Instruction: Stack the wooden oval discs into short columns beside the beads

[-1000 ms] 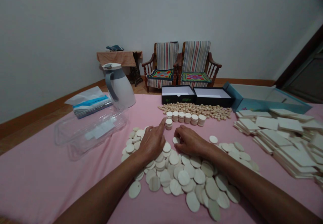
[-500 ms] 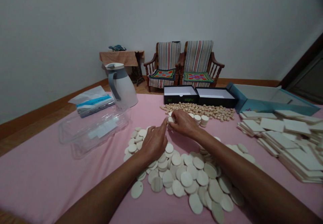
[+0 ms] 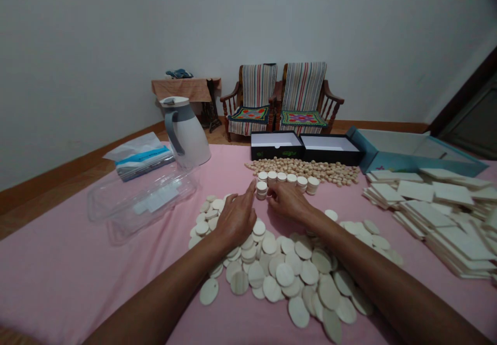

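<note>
A heap of pale round wooden discs (image 3: 287, 275) lies on the pink tablecloth (image 3: 58, 272) in front of me. My left hand (image 3: 236, 216) rests on the heap's far left part, forefinger stretched toward a short stack of small discs (image 3: 261, 189). My right hand (image 3: 288, 200) sits just right of that stack, fingers curled, fingertips touching or nearly touching it. Behind it stands a row of similar short stacks (image 3: 289, 180).
Small wooden beads (image 3: 322, 171) spread behind the stacks. Two open black boxes (image 3: 306, 147) and a blue box (image 3: 407, 151) lie farther back. Square wooden tiles (image 3: 438, 205) pile at right. A white jug (image 3: 185, 131), clear plastic container (image 3: 143, 200) and tissue pack (image 3: 140, 156) stand at left.
My right hand went from the disc heap up to the small stack with a disc, then drew back slightly to its right side. The left hand barely moved.
</note>
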Demonstrator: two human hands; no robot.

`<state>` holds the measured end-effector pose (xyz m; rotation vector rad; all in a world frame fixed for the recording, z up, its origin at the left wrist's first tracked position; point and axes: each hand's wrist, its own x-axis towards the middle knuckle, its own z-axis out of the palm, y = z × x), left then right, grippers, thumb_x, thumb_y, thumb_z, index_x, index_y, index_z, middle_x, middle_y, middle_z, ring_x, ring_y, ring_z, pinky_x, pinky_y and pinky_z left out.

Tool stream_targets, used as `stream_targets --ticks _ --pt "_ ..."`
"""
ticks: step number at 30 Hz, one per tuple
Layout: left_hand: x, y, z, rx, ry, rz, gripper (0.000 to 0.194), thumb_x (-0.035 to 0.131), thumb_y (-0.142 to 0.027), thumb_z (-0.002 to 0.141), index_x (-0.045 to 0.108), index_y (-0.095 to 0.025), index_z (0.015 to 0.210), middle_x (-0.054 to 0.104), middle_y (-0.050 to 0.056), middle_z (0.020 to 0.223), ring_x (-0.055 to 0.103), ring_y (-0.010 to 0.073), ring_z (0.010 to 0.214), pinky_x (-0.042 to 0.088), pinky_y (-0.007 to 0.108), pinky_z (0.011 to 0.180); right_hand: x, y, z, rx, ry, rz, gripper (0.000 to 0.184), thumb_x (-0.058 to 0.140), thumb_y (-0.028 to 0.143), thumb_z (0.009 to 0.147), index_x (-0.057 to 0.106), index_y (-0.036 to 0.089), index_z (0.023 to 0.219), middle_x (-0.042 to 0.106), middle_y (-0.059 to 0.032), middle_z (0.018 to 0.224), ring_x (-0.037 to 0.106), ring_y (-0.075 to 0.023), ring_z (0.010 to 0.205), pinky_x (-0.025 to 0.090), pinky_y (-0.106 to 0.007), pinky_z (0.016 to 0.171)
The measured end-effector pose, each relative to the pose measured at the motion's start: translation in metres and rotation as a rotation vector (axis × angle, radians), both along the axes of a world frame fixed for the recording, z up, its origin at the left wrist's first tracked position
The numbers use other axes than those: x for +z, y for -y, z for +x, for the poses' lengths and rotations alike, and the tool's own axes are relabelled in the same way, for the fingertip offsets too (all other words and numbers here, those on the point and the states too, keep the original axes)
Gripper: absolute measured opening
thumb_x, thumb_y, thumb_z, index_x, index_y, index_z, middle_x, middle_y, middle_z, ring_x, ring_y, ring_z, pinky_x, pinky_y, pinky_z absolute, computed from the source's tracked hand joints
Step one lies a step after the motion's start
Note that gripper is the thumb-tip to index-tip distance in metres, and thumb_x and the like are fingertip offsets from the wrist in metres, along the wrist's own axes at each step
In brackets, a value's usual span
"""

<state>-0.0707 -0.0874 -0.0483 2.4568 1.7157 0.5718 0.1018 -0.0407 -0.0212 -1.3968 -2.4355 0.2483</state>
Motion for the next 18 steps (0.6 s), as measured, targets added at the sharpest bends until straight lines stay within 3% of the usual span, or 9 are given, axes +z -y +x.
stream_targets --ticks 14,16,18 --pt "-0.004 -0.001 -0.002 -0.007 0.046 0.053 0.079 0.045 -0.007 0.078 0.01 -0.016 0.149 0.06 0.012 0.126 0.06 0.0233 0.104 0.041 0.042 0.096 0.001 0.002 -0.002 0.02 -0.034 -0.008 0.013 0.052 0.013 0.078 0.064 0.014 0.084 0.065 -0.0076 0.082 0.053 -0.0169 0.074 0.032 -0.028 0.063" --pt "-0.005 -0.003 -0.002 0.008 0.106 0.079 0.077 0.043 -0.004 0.077 0.014 -0.016 0.148 0.057 0.013 0.13 0.059 0.0226 0.107 0.041 0.042 0.095 0.005 0.007 0.001 0.05 -0.056 -0.076 0.011 0.054 0.013 0.077 0.064 0.014 0.081 0.064 -0.0068 0.079 0.053 -0.016 0.071 0.033 -0.027 0.062" --pt "-0.005 -0.004 -0.002 0.04 0.167 0.117 0.073 0.041 -0.001 0.076 0.021 -0.016 0.145 0.056 0.013 0.131 0.058 0.0216 0.11 0.039 0.043 0.098 0.007 0.014 0.005 0.167 -0.112 -0.189 0.012 0.057 0.013 0.075 0.065 0.013 0.084 0.065 -0.0058 0.08 0.054 -0.0147 0.07 0.037 -0.026 0.063"
